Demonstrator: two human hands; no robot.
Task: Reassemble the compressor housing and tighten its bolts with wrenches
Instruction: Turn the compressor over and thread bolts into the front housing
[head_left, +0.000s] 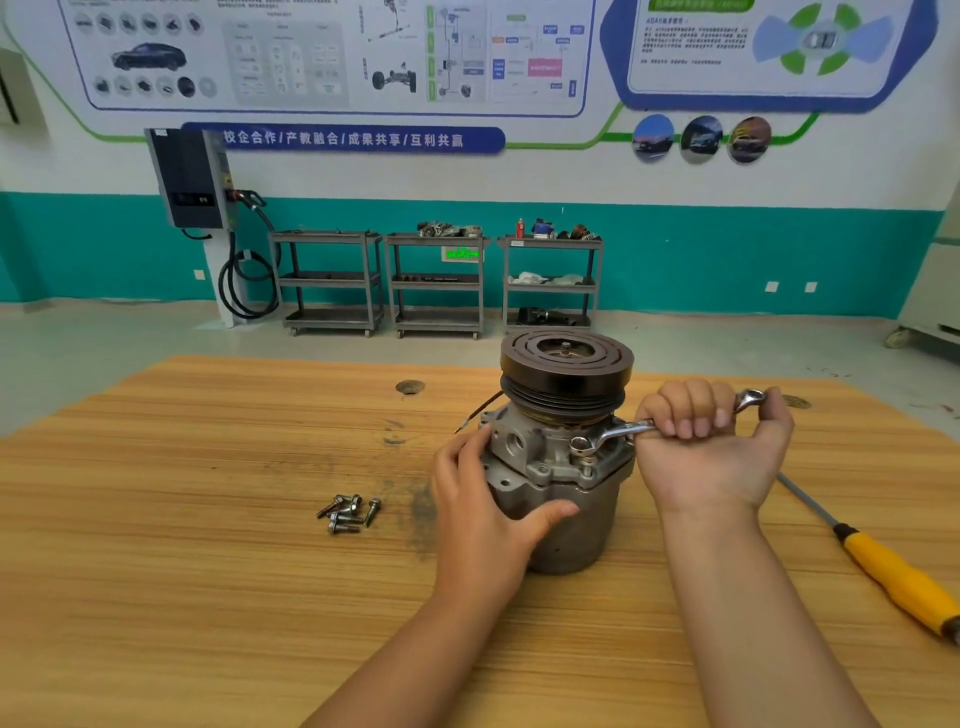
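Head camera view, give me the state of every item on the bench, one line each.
compressor: upright on the table, pulley on top.
wrench: ring end set on the compressor, handle in the right hand.
right hand: fingers curled round the wrench.
left hand: gripping the compressor body.
loose bolts: piled on the table, unfitted.
screwdriver: lying on the table, untouched.

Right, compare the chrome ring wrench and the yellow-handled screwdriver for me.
The chrome ring wrench is gripped in the right hand, its ring end on the flange of the grey metal compressor; the yellow-handled screwdriver lies untouched on the wooden table. The wrench is bare metal throughout; the screwdriver has a yellow grip with a black collar. Both are hand tools with metal shafts.
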